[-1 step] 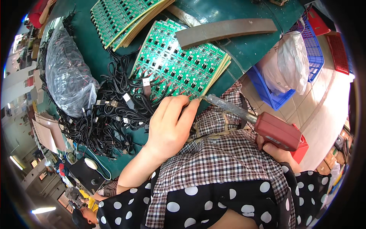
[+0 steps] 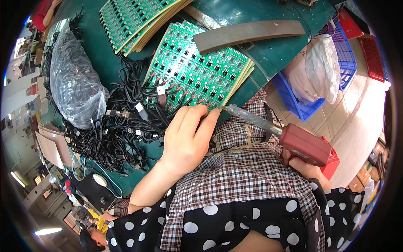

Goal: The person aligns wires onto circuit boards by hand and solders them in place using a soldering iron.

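Observation:
My right hand (image 2: 304,166) grips a red gun-shaped soldering iron (image 2: 305,145). Its tip meets the near right corner of a green circuit board panel (image 2: 201,69), beside the fingertips of my left hand (image 2: 187,136). Those left fingers are pinched together at the panel's near edge, and what they hold is hidden. The panel lies on top of a small stack. Wires with reddish ends run from its near left part to a heap of black USB cables (image 2: 130,101).
A curved brown metal bar (image 2: 249,34) rests across the far side of the panel. More stacked panels (image 2: 134,21) lie at far left. A clear plastic bag (image 2: 75,80) is beside the cables. Blue crates (image 2: 300,110) and a white bag (image 2: 321,67) stand on the right; a person (image 2: 94,238) is at lower left.

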`<action>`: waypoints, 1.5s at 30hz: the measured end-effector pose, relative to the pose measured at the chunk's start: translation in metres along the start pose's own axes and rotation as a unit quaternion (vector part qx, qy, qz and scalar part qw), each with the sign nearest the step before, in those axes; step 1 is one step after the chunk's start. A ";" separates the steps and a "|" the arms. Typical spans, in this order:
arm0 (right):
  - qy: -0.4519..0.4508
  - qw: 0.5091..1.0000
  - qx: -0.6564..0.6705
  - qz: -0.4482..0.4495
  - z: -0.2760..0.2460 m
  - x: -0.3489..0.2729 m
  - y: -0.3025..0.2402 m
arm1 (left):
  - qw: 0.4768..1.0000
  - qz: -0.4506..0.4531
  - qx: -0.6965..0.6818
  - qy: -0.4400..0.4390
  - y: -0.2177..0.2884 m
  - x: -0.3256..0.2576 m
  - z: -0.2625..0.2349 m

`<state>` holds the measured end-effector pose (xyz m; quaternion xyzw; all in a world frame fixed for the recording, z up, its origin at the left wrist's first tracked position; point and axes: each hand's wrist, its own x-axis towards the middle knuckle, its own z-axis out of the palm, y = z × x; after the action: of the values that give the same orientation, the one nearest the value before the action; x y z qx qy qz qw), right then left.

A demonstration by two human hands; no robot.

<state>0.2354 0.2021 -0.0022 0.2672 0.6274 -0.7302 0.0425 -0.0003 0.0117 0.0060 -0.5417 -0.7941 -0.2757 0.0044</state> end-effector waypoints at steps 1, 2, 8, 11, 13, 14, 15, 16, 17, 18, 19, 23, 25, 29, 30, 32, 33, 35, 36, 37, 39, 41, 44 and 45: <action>-0.012 1.000 -0.018 -0.002 -0.001 0.000 0.000 | 1.000 0.002 0.001 0.002 0.000 0.000 0.000; -0.024 0.999 -0.036 -0.005 -0.002 0.000 -0.001 | 1.000 0.004 0.002 0.003 0.000 0.000 0.000; 0.046 0.988 0.137 0.045 0.008 -0.003 -0.003 | 1.000 0.004 -0.003 -0.002 -0.002 0.002 0.000; 0.023 0.984 0.170 0.046 0.005 0.002 -0.006 | 1.000 -0.004 -0.001 -0.005 -0.001 -0.001 -0.002; 0.023 0.985 0.162 0.049 0.006 0.002 -0.008 | 1.000 0.005 0.006 -0.006 -0.002 -0.002 -0.002; 0.020 0.987 0.154 0.051 0.007 0.002 -0.009 | 1.000 0.013 0.014 -0.007 -0.003 -0.003 -0.002; 0.018 0.987 0.154 0.050 0.009 0.003 -0.009 | 0.998 0.030 0.045 -0.033 -0.001 -0.001 -0.005; 0.031 0.990 0.134 0.031 0.013 0.003 -0.010 | 0.994 0.046 0.076 -0.059 0.002 0.001 -0.010; 0.045 0.992 0.114 0.012 0.015 0.003 -0.011 | 0.980 0.075 0.148 -0.112 0.006 0.004 -0.017; 0.039 0.993 0.114 0.008 0.015 0.002 -0.010 | 0.966 0.093 0.199 -0.138 0.009 0.004 -0.022; 0.054 0.993 0.109 -0.010 0.014 0.000 -0.009 | 0.957 0.085 0.227 -0.158 0.011 0.007 -0.029; 0.067 0.991 0.109 -0.041 0.010 0.000 -0.005 | 0.923 -0.091 0.311 -0.207 0.021 0.003 -0.051; 0.075 0.992 0.097 -0.038 0.009 0.000 -0.001 | 0.905 -0.131 0.348 -0.208 0.028 -0.017 -0.053; 0.066 0.983 0.154 -0.082 0.008 -0.001 0.003 | 0.938 -0.126 0.289 -0.144 0.027 -0.034 -0.046; 0.057 0.982 0.152 -0.092 0.010 -0.001 0.002 | 0.950 -0.154 0.256 -0.095 0.027 -0.033 -0.047; 0.077 0.982 0.142 -0.097 0.009 0.003 -0.005 | 0.951 -0.103 0.291 -0.021 0.006 -0.009 -0.054; 0.089 0.982 0.137 -0.091 0.012 0.006 -0.010 | 0.948 -0.123 0.290 -0.049 -0.007 -0.003 -0.055; 0.081 0.983 0.110 -0.125 0.009 0.007 -0.010 | 0.948 -0.165 0.258 -0.091 -0.031 -0.005 -0.053; 0.079 0.981 0.090 -0.150 0.010 0.008 -0.010 | 0.956 -0.128 0.250 -0.089 -0.037 -0.005 -0.059; 0.078 0.981 0.084 -0.156 0.010 0.008 -0.013 | 0.956 -0.101 0.261 -0.087 -0.038 -0.002 -0.064; 0.085 0.979 0.082 -0.164 0.013 0.007 -0.013 | 0.956 -0.076 0.271 -0.077 -0.041 0.002 -0.070; 0.101 0.979 0.084 -0.159 0.016 0.004 -0.014 | 0.945 -0.034 0.296 -0.136 -0.042 0.002 -0.074; 0.109 0.979 0.111 -0.135 0.020 -0.002 -0.020 | 0.958 -0.045 0.262 -0.112 -0.038 -0.012 -0.070; 0.117 0.976 0.108 -0.148 0.020 -0.002 -0.019 | 0.965 -0.036 0.248 -0.082 -0.037 -0.017 -0.068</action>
<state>0.2235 0.1869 0.0169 0.2582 0.5781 -0.7554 -0.1688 -0.0451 -0.0422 0.0422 -0.5150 -0.8545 -0.0249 0.0635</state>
